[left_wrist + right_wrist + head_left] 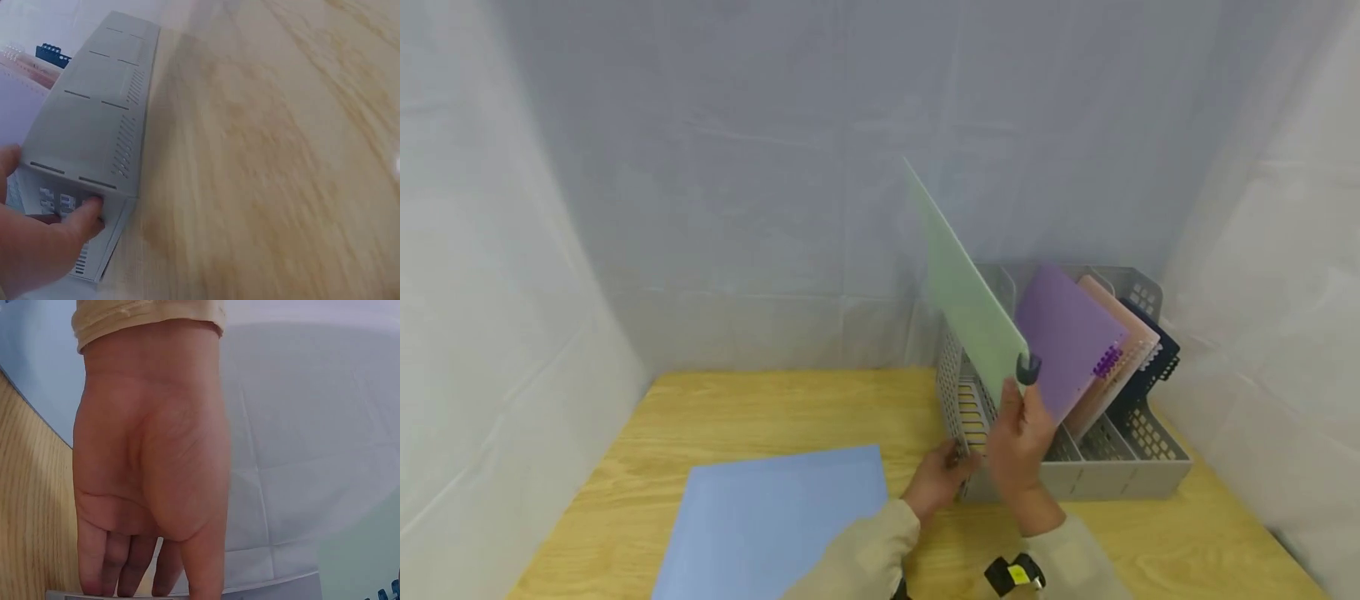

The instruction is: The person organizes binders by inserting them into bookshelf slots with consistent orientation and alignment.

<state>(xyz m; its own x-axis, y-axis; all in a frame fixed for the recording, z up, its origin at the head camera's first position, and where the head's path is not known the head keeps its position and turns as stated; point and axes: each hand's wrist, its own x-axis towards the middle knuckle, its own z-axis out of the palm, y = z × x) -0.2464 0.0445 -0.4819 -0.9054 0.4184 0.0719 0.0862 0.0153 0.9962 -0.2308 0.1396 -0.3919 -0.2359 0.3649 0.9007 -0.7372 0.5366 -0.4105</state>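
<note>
My right hand [1021,437] holds a thin pale green ring-bound notebook [970,300] by its near lower corner, beside the dark rings. The notebook stands tilted over the left part of a grey file rack [1120,482]; whether its lower edge is inside a compartment is hidden. My left hand [938,479] grips the rack's near left corner, and in the left wrist view its thumb presses the perforated side [65,203]. A purple notebook [1063,342], a pink one [1105,367] and a dark navy one [1150,358] lean in the other compartments.
A light blue folder or sheet [767,517] lies flat on the wooden table [760,408], left of the rack. White sheeting [760,208] hangs behind the table and along both sides, close to the rack's back and right end.
</note>
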